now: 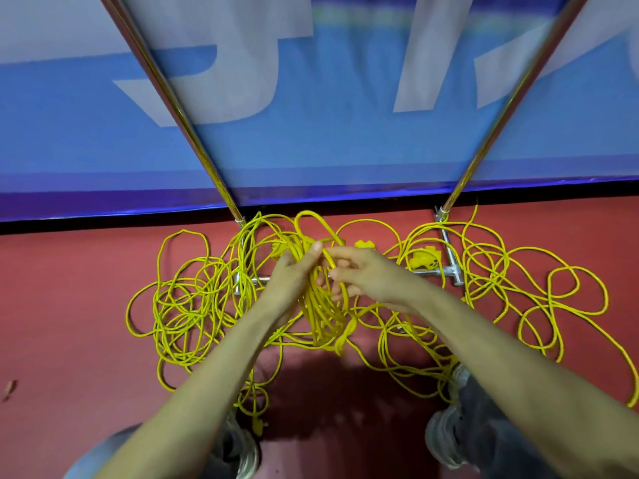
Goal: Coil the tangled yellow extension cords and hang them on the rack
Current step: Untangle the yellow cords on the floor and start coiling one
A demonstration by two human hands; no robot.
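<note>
Tangled yellow extension cords (pixel 186 305) sprawl in loose loops over the red floor, left and right of my arms. My left hand (pixel 294 274) grips a coiled bundle of yellow cord (pixel 323 316) that hangs below it. My right hand (pixel 359 271) pinches a strand of the same cord and holds a loop that arcs above both hands. The metal rack shows two slanted chrome poles (pixel 179 108) rising from a base (pixel 449 271) on the floor. Yellow plug ends (pixel 423 259) lie behind my right hand.
A blue and white banner (pixel 311 133) hangs behind the rack, down to the floor. Cord loops lie around both rack feet and near my shoes (pixel 446 440) at the bottom. A small scrap (pixel 8 388) sits on the floor at far left.
</note>
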